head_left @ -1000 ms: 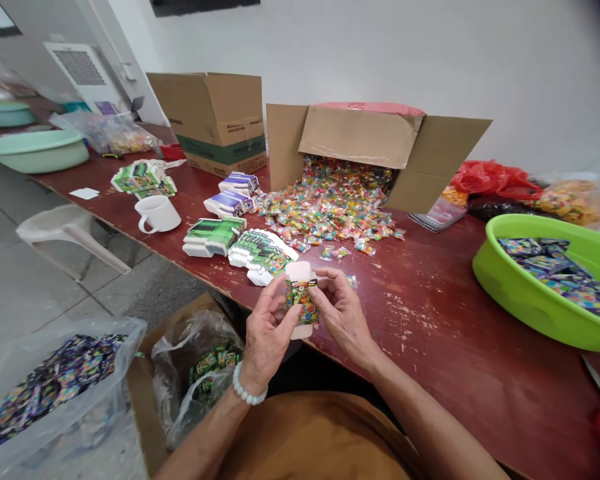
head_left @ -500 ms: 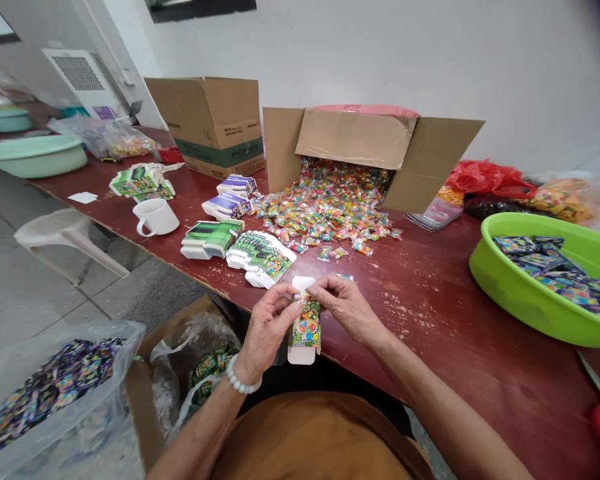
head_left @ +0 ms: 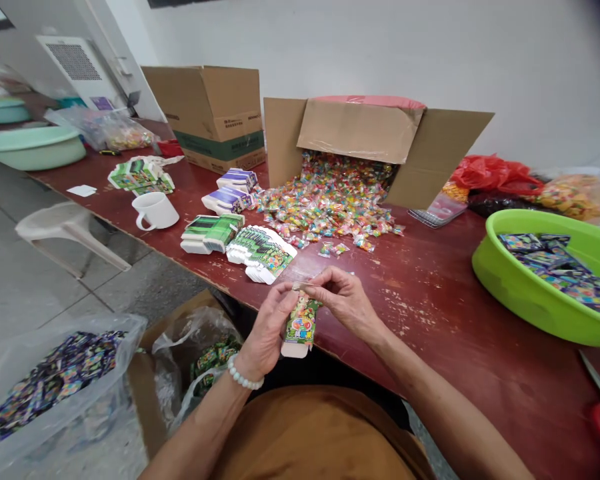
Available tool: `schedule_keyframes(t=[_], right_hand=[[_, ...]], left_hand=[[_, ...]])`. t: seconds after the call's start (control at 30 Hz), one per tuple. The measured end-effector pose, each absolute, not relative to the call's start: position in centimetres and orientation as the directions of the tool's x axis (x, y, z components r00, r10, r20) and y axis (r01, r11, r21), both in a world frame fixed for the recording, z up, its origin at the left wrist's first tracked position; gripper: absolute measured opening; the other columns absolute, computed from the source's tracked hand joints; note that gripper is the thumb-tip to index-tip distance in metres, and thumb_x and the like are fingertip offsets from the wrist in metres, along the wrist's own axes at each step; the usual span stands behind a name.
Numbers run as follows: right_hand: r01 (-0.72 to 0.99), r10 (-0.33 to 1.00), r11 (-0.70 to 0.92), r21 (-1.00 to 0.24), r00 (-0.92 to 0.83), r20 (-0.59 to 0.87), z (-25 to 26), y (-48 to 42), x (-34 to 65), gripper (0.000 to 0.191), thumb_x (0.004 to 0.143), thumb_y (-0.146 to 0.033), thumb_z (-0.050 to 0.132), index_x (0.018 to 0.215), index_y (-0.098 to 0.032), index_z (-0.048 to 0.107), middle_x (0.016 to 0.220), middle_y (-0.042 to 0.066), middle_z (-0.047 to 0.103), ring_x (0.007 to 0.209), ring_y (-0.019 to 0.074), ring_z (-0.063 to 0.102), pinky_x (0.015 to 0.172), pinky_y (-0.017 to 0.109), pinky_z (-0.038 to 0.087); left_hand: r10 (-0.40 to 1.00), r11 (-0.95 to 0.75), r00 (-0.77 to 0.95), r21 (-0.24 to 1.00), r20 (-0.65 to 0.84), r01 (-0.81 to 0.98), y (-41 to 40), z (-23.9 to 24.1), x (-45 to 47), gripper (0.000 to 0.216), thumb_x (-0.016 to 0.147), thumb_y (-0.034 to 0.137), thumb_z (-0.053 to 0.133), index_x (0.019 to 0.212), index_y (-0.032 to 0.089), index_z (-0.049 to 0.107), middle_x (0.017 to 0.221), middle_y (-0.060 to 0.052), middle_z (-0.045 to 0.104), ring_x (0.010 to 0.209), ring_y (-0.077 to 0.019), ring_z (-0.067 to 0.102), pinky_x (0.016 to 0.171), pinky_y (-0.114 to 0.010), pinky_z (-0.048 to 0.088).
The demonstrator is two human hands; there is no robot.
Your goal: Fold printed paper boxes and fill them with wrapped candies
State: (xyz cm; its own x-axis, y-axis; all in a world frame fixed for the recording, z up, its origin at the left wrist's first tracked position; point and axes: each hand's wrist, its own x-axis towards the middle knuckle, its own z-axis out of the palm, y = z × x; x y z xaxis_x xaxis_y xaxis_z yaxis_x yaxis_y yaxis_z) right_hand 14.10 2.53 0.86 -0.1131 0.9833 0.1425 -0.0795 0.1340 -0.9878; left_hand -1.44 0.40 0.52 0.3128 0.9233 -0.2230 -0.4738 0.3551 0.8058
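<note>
1. Two hands are at work on one small green box (head_left: 300, 325), which is near the front edge of the red tabletop (head_left: 410, 333), in front of the person's body.
2. The left hand (head_left: 267, 327) holds this box by its side, with the fingers closed; a bracelet of pale beads (head_left: 243, 375) is around the wrist.
3. The right hand (head_left: 347, 303) has its thumb and finger close together, pinching the box at its upper end.
4. At the lower end of the box, a white flap (head_left: 294, 350) stands out.
5. Beyond the hands lies a fanned pile of flat cartons (head_left: 270, 252), and to its left is a white mug (head_left: 159, 212).
6. Many wrapped candies (head_left: 330, 207) spread out from an open cardboard box (head_left: 360, 130).
7. On the right side, a bright green basin (head_left: 510, 293) contains dark packets (head_left: 565, 263).
</note>
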Motion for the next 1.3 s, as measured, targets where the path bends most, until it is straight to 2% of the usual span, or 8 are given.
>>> schedule_keyframes(t=[0.13, 0.3, 0.5, 0.73, 0.93, 1.03, 1.13, 1.3], right_hand=[[0.032, 0.967, 0.203, -0.979, -0.163, 0.195, 1.0, 1.9, 14.3, 0.022, 0.084, -0.04, 0.067, 0.08, -0.02, 0.061, 0.068, -0.002, 0.062, 0.046, 0.0094, 0.052, 0.047, 0.024, 0.042], [0.239, 0.898, 0.417, -0.877, -0.258, 0.357, 1.7, 1.8, 15.1, 0.013, 0.085, -0.032, 0.066, 0.08, -0.019, 0.067, 0.084, 0.004, 0.069, 0.074, 0.016, 0.063, 0.068, 0.03, 0.049], [-0.045, 0.942, 0.051, -0.998, -0.33, 0.063, 1.7, 2.4, 14.9, 0.022, 0.078, -0.038, 0.073, 0.088, -0.019, 0.066, 0.075, 0.0, 0.069, 0.051, 0.0102, 0.057, 0.05, 0.025, 0.048], [-0.126, 0.963, -0.108, -0.986, -0.26, -0.073, 2.8, 3.2, 14.5, 0.022, 0.067, -0.032, 0.079, 0.077, -0.016, 0.068, 0.061, -0.001, 0.067, 0.044, 0.0102, 0.056, 0.045, 0.024, 0.044], [-0.095, 0.976, -0.102, -0.99, -0.204, -0.081, 2.2, 3.5, 14.1, 0.016, 0.068, -0.029, 0.076, 0.074, -0.016, 0.069, 0.06, -0.002, 0.067, 0.043, 0.0074, 0.054, 0.043, 0.02, 0.041], [-0.076, 0.977, -0.103, -0.992, -0.192, -0.087, 2.2, 3.5, 13.9, 0.016, 0.068, -0.029, 0.077, 0.073, -0.016, 0.069, 0.062, -0.001, 0.067, 0.045, 0.0079, 0.054, 0.043, 0.02, 0.041], [-0.116, 0.954, -0.062, -0.991, -0.299, -0.025, 2.5, 3.2, 14.0, 0.021, 0.074, -0.036, 0.074, 0.076, -0.016, 0.067, 0.069, 0.001, 0.068, 0.046, 0.0106, 0.057, 0.045, 0.024, 0.047], [-0.031, 0.927, 0.158, -0.987, -0.34, 0.159, 1.5, 1.5, 13.5, 0.02, 0.085, -0.04, 0.065, 0.089, -0.02, 0.065, 0.109, 0.006, 0.065, 0.063, 0.0116, 0.062, 0.05, 0.025, 0.05]], left_hand=[[0.809, 0.525, 0.508, 0.753, -0.296, -0.397, 0.1, 0.4, -1.4, 0.041, 0.089, 0.056, 0.051, 0.105, 0.018, 0.055, 0.08, -0.004, 0.067, 0.051, -0.0179, 0.066, 0.047, -0.031, 0.054], [0.831, 0.516, 0.445, 0.762, -0.334, -0.391, 0.3, 0.2, -1.0, 0.048, 0.089, 0.059, 0.048, 0.103, 0.015, 0.058, 0.068, -0.004, 0.066, 0.042, -0.0161, 0.061, 0.037, -0.026, 0.049], [0.84, 0.51, 0.414, 0.773, -0.352, -0.378, 0.5, 0.4, -0.6, 0.053, 0.085, 0.064, 0.05, 0.105, 0.016, 0.06, 0.071, -0.005, 0.069, 0.041, -0.0157, 0.06, 0.037, -0.026, 0.048], [0.896, 0.339, 0.388, 0.895, -0.214, -0.291, 0.7, 0.1, -0.9, 0.06, 0.089, 0.066, 0.039, 0.085, 0.013, 0.066, 0.069, -0.007, 0.069, 0.041, -0.0129, 0.058, 0.039, -0.023, 0.044], [0.901, 0.318, 0.378, 0.915, -0.211, -0.25, 1.0, -0.2, -1.2, 0.064, 0.086, 0.068, 0.042, 0.075, 0.01, 0.066, 0.065, -0.008, 0.067, 0.039, -0.0125, 0.056, 0.039, -0.023, 0.043], [0.901, 0.321, 0.375, 0.915, -0.216, -0.244, 1.1, -0.3, -1.4, 0.06, 0.086, 0.066, 0.044, 0.078, 0.011, 0.066, 0.067, -0.007, 0.067, 0.04, -0.0131, 0.058, 0.039, -0.024, 0.044], [0.9, 0.334, 0.378, 0.901, -0.218, -0.275, 1.1, -0.5, -1.6, 0.057, 0.087, 0.064, 0.045, 0.085, 0.011, 0.066, 0.067, -0.007, 0.068, 0.04, -0.0139, 0.058, 0.037, -0.024, 0.044], [0.896, 0.399, 0.374, 0.806, -0.24, -0.438, 1.2, -0.7, -1.3, 0.056, 0.089, 0.059, 0.05, 0.126, 0.019, 0.058, 0.086, -0.008, 0.072, 0.052, -0.0141, 0.064, 0.044, -0.022, 0.048]])
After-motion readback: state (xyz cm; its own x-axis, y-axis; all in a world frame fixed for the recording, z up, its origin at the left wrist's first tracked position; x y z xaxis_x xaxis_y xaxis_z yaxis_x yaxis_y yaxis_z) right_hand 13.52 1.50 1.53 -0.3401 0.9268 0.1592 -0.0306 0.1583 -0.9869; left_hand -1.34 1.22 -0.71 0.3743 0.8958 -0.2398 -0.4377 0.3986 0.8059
